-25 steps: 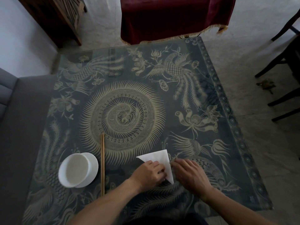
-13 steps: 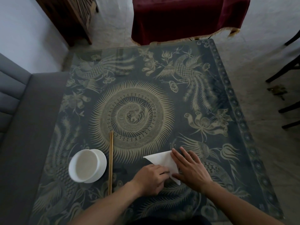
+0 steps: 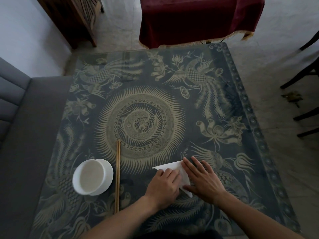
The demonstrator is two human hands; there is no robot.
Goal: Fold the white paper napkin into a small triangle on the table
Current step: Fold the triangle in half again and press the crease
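The white paper napkin lies flat on the dark patterned surface, at its near edge and right of centre, folded into a triangle. One sharp corner points left beyond my knuckles, a second corner points toward me below my right thumb, and the long visible edge runs along the far side. The sheet is plain white and unprinted. My left hand rests on the napkin's left part with fingers curled under, knuckles pressing down. My right hand lies flat over the napkin's right part, fingers straight and spread, thumb pressing the near corner. To the left stand a round white bowl and, just beside it, a pair of light wooden chopsticks.
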